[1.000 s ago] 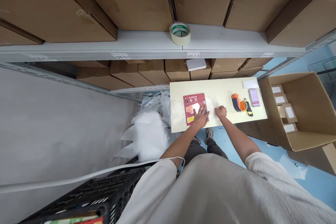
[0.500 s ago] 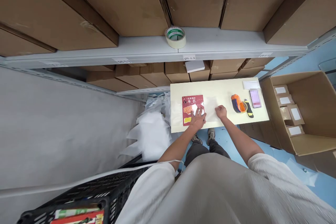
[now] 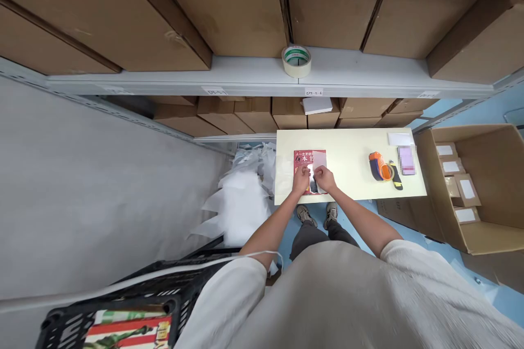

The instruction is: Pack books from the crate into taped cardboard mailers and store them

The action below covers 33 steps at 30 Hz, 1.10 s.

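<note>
A red book (image 3: 303, 156) with white and black lettering lies on the cream table (image 3: 347, 158). A translucent sheet (image 3: 320, 157) is folded over the right part of its cover. My right hand (image 3: 325, 179) is closed at the sheet's edge, over the middle of the book. On the left half of the cover rests my left hand (image 3: 301, 180), its fingers bent together close to the same edge; what they pinch, if anything, is hidden.
An orange tape dispenser (image 3: 380, 167), a utility knife (image 3: 396, 175) and a purple phone-like item (image 3: 406, 160) lie on the table's right. A large open carton (image 3: 491, 174) holds small boxes. White packing sheets (image 3: 245, 207) hang at left, above a black crate (image 3: 176, 305).
My right hand has moved left, bringing the translucent sheet over the book's right side. My left hand has gone from lying spread on the cover to bent fingers. The view has shifted slightly.
</note>
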Motion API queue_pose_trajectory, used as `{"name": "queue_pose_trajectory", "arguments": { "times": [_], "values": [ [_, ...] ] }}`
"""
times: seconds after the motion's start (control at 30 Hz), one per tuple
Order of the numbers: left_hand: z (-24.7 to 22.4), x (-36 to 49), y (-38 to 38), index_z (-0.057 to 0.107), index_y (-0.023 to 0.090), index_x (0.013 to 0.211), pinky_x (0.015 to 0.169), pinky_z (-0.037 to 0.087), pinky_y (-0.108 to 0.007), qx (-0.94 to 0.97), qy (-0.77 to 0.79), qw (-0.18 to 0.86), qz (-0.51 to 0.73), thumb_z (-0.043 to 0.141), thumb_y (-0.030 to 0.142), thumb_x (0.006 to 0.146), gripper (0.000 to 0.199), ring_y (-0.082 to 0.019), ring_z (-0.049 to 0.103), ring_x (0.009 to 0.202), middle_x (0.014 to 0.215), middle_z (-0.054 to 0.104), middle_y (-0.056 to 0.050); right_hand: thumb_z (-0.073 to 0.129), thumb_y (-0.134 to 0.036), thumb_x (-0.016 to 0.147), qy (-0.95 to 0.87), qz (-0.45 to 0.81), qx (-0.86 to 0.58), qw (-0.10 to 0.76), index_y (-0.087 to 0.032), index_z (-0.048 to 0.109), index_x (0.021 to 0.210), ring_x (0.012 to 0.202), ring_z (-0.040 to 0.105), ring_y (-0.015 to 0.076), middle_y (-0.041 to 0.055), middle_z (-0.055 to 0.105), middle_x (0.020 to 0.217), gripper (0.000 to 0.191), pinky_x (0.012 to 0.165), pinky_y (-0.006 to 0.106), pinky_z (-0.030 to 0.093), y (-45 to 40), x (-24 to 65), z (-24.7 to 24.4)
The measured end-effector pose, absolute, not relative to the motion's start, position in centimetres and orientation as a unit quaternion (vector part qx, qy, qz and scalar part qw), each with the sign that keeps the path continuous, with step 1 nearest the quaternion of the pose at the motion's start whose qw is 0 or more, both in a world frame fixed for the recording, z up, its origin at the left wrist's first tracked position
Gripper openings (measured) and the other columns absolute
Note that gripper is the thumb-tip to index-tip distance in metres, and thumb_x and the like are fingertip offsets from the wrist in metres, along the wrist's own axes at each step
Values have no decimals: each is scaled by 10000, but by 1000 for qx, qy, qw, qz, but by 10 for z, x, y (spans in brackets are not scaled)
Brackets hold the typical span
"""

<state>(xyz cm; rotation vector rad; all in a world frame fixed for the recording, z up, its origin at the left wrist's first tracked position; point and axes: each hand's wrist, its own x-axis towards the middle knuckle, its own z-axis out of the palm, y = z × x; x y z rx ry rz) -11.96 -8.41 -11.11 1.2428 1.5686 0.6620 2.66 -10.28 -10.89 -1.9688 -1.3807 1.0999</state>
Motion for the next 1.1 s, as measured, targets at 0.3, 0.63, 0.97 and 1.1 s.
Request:
{"name": "queue_pose_trajectory", "arguments": {
  "times": [0.3,0.63,0.97,1.1],
  "values": [
    [-108,-138,-88,643,217,1450,1215,478,-408,657,551,491,154,481,-36,836,684,-233,658,1357,1413,741,-87,570,-120,846,-600,388,-679,168,-179,797,1099,1084,721,253,117,803,1133,345,1009,333,537,-121,12,-124],
    [-94,-147,-98,541,303,1599,1302,264,-599,757,523,392,25,512,50,881,762,-301,448,1555,1558,646,-98,624,-228,773,-353,398,-829,170,-199,781,1111,974,734,241,65,793,1015,374,913,328,559,-104,54,-121],
    [-99,-153,-107,464,297,1662,1321,223,-634,784,493,377,8,485,141,939,740,-315,375,1601,1703,508,-65,765,-336,696,-249,477,-810,233,-226,623,806,727,657,189,18,705,746,210,617,256,472,-92,46,-124],
    [-93,-149,-105,474,272,1651,1321,270,-583,780,501,374,20,455,207,1003,652,-294,416,1579,1684,526,-80,781,-303,660,-253,495,-790,259,-218,627,842,709,648,171,0,694,747,252,621,245,474,-90,47,-117]
  ]
}}
